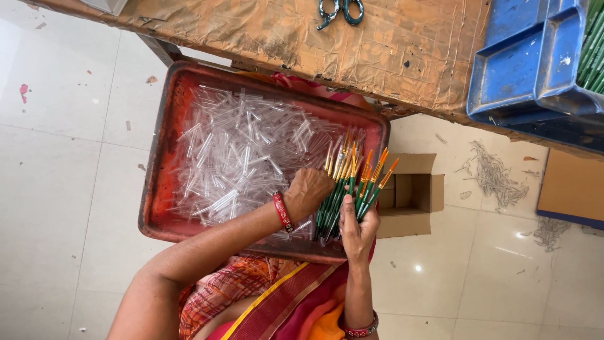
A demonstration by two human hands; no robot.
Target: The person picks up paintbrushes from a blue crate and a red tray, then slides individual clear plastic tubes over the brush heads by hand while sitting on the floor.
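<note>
My right hand (358,230) grips a fanned bundle of thin green-handled paintbrushes (352,189) with orange bristle tips pointing away from me. The bundle rests over the right end of a red tray (157,157) on my lap. A heap of short clear plastic tubes (239,151) fills the tray. My left hand (308,192), with a red bangle at the wrist, lies curled on the tubes right beside the brushes and touches them. Its fingertips are hidden, so what they hold cannot be seen.
A brown paper-covered table (390,44) lies beyond the tray, with scissors (340,11) on it. Blue trays (522,75) at the right hold more green brushes (592,47). An open cardboard box (409,195) sits on the tiled floor, near scattered shavings (497,179).
</note>
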